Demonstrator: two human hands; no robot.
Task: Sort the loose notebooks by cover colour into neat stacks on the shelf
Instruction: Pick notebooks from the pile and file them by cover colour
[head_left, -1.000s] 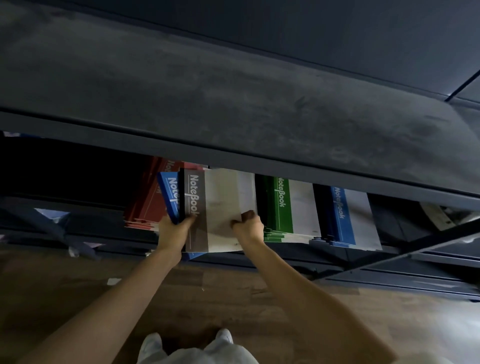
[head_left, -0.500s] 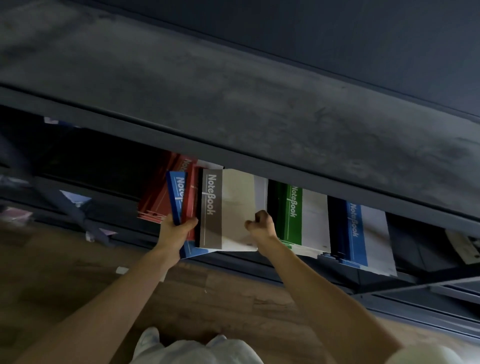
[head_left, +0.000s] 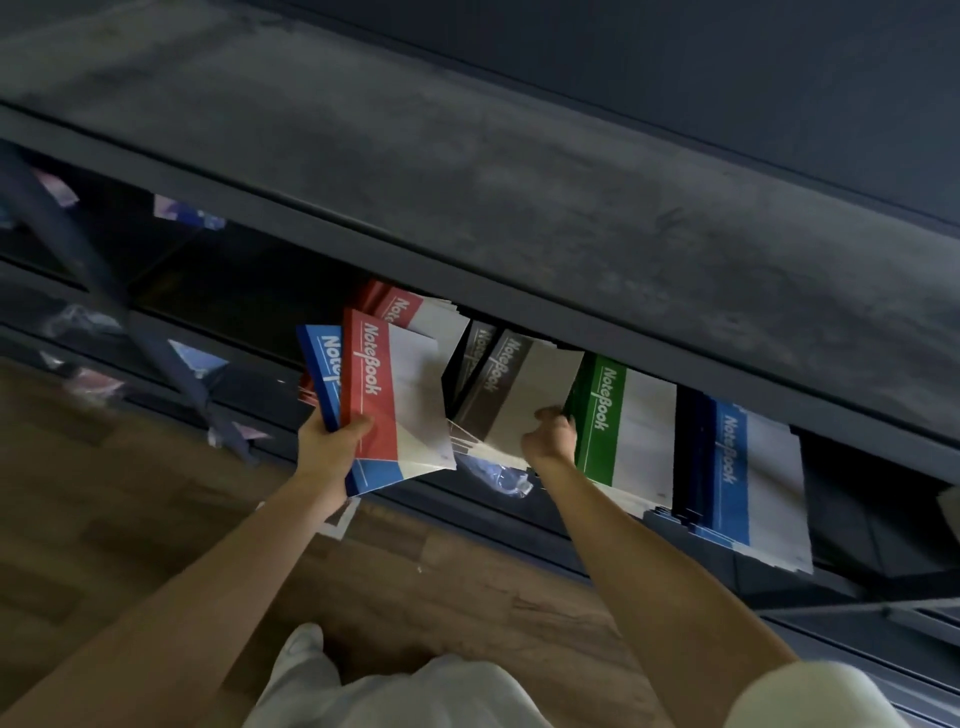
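Peering down through the head camera, I see both bare arms reaching under a dark grey shelf board (head_left: 467, 197) toward the tier below it. The left hand (head_left: 330, 449) has its fingers curled round two white-covered notebooks, held fanned and clear of the shelf. A red-banded notebook (head_left: 408, 405) is on top with the thumb pressed on its red band. A blue-banded notebook (head_left: 321, 371) is beneath it, sticking out to the left and at the near end.

Behind these, a red stack (head_left: 415, 312) of matching notebooks lies on the shelf. The right hand (head_left: 553, 441) grips the near corner of a brown-banded notebook (head_left: 524, 400), fingers curled over its edge. That notebook lies tilted on top of other brown ones, between the red stack and a green stack (head_left: 628, 426). Beside the green stack to the right sits a blue stack (head_left: 753, 467), its near edges stepped and uneven.

A crumpled piece of clear plastic (head_left: 498, 478) shows just below the brown-banded notebook at the shelf's front edge. Under the arms I see a brown wooden floor (head_left: 130, 519) and pale trousers (head_left: 395, 691). Small scraps at the far left are too blurred for me to identify.
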